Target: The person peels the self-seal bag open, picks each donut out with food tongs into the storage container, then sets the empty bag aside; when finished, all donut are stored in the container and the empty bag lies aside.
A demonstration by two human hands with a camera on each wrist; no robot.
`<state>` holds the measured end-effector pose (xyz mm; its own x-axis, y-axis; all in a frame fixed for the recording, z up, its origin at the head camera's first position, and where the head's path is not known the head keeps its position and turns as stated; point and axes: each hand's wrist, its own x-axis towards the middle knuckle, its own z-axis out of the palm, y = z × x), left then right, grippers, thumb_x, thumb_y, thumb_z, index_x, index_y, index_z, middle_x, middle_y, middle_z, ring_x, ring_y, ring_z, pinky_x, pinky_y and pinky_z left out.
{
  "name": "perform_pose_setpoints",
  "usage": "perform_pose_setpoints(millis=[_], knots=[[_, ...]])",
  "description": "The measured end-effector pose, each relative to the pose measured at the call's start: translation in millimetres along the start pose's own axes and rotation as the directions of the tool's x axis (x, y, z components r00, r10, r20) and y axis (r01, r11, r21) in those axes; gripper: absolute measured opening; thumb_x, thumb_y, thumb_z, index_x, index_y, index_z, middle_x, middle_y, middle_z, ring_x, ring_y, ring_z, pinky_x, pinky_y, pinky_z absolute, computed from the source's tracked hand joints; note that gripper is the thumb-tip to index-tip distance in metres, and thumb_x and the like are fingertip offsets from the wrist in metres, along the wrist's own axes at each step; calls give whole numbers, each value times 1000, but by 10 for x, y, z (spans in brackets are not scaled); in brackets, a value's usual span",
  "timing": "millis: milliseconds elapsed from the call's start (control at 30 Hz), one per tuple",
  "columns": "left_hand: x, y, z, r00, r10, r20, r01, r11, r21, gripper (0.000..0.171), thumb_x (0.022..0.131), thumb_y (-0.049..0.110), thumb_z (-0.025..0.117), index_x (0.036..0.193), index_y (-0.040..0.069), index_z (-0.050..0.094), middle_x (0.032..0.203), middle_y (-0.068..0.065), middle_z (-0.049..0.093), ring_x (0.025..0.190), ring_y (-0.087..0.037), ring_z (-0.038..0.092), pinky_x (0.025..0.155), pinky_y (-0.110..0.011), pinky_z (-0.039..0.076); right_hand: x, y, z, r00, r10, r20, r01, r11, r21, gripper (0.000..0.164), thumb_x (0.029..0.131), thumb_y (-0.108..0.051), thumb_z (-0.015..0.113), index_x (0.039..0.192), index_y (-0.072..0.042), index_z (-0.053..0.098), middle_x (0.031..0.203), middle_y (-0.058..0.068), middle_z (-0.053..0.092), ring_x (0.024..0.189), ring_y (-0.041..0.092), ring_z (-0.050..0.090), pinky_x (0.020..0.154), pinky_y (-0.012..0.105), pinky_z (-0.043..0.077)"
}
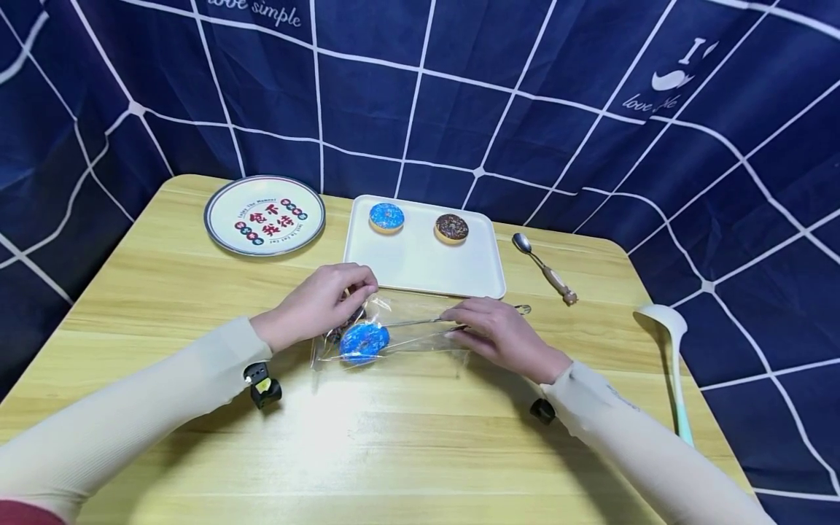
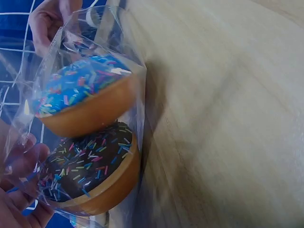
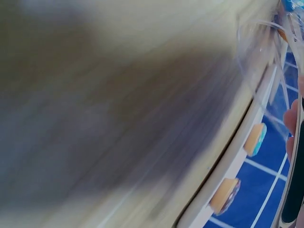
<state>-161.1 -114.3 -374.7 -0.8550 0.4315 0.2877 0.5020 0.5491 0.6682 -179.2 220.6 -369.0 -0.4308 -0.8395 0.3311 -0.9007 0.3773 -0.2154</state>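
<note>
My left hand (image 1: 321,302) pinches the far edge of a clear plastic bag (image 1: 420,300). Inside the bag are a blue-iced donut (image 1: 363,343) and a chocolate-iced donut with colored sprinkles (image 2: 90,166), pressed close together. In the head view the left hand partly hides the chocolate one. My right hand (image 1: 502,332) grips a pair of metal tongs (image 1: 413,322), whose arms reach into the bag toward the blue donut. Whether the tips clasp it cannot be made out. The right wrist view shows a tongs handle (image 3: 293,180) with a dark inlay.
Behind the hands, a white tray (image 1: 420,262) bears a blue donut (image 1: 386,217) and a chocolate donut (image 1: 451,228). A round plate (image 1: 265,244) lies at the back left. To the right are a spoon (image 1: 545,268) and a ladle (image 1: 676,350). Blue cloth (image 1: 367,102) surrounds the table.
</note>
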Motion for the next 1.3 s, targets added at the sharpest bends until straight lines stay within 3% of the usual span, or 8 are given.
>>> perform_pose_setpoints(millis=[233,400,600,800,933,1067,1200,1300], knots=[[0,17,-22,1000,10,1,-10,1000,5,16,106,15,59,105,7,73,85,1,65,78,-14,57,74,-31,49,-216,1,-171,989,147,14,-148,989,26,29,94,-13,77,123,-14,73,116,1,77,105,15,73,93,37,59],[-7,9,-24,1000,5,-1,-5,1000,8,15,106,15,60,105,8,73,87,2,67,80,-13,58,76,-31,51,-394,3,-326,967,251,33,-253,962,104,31,94,-10,77,124,-16,73,116,3,77,106,17,73,93,25,57],[-25,-9,-27,1000,-11,-11,11,1000,-7,16,106,15,59,106,7,73,89,0,70,81,-14,60,77,-33,53,-635,66,-484,938,347,10,-344,923,172,31,91,-1,78,121,-11,74,110,8,77,101,9,70,75,14,57],[-65,-18,-24,1000,-12,-16,12,1000,-3,15,105,15,60,105,7,73,90,0,71,82,-12,61,78,-34,55,-862,124,-608,917,398,-25,-393,913,108,33,89,1,79,121,-8,75,110,8,78,100,4,68,74,10,54],[-70,-9,-27,1000,-3,-13,3,1000,3,15,105,15,60,103,8,73,89,1,70,82,-12,61,76,-32,53,-968,164,-713,902,428,-61,-426,904,42,33,86,2,81,118,-6,76,110,9,79,105,-6,64,82,5,50],[-69,1,-27,1000,-4,-12,4,1000,6,15,105,15,59,103,8,73,88,2,69,81,-12,60,75,-30,52,-1017,227,-820,886,455,-88,-453,890,41,30,86,2,80,115,-6,76,111,12,78,107,-16,58,77,4,50],[-58,11,-25,1000,7,-9,-7,1000,1,15,105,14,59,103,8,73,89,2,70,82,-11,61,76,-32,54,-997,337,-873,876,472,-97,-468,881,63,29,87,2,80,114,-8,77,110,11,77,100,-14,59,74,6,49],[-37,32,-33,999,32,1,-32,999,-2,15,104,12,59,102,8,73,89,1,70,82,-11,62,78,-34,55,-952,430,-859,853,517,-80,-513,856,62,25,91,-4,78,116,-9,76,111,12,78,87,-6,60,68,11,47]])
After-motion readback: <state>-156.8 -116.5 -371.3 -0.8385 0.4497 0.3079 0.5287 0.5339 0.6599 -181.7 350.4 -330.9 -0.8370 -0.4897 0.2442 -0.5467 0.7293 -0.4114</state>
